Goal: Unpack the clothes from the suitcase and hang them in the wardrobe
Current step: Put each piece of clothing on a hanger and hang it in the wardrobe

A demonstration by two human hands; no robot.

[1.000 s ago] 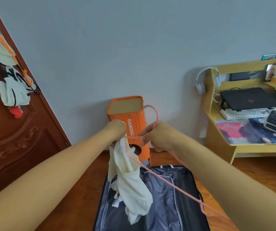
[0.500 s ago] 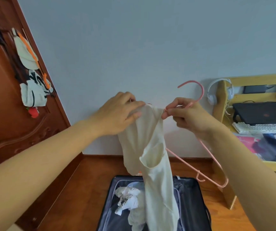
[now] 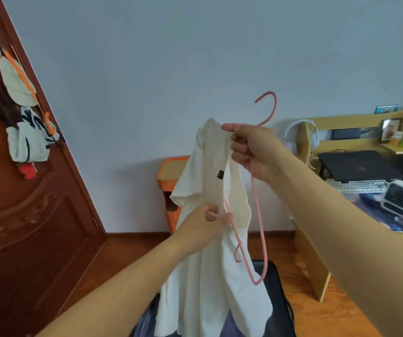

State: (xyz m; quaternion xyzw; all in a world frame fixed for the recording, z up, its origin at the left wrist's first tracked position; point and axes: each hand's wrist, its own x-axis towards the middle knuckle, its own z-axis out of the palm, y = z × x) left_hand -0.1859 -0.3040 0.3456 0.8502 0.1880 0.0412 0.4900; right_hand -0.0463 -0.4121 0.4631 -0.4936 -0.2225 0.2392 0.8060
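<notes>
Thin pink plastic hanger [image 3: 258, 210] hanging steeply down from gripping right hand [image 3: 251, 152], lower arm apparently inside limp cream cotton shirt [image 3: 210, 259], cloth pinched by nearer left hand [image 3: 202, 222].

Matt cream cloth garment [image 3: 205, 251], smooth pink hanger [image 3: 260, 229], glossy carved wood door [image 3: 25, 227].

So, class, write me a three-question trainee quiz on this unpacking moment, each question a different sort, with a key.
1. True or false: the pink hanger already hangs in a wardrobe.
2. Which hand holds the hanger just below its hook? A left hand B right hand
3. Fill in: the left hand pinches the white ____.

Key: 1 false; 2 B; 3 garment. The suitcase lies open on the floor below.
</notes>
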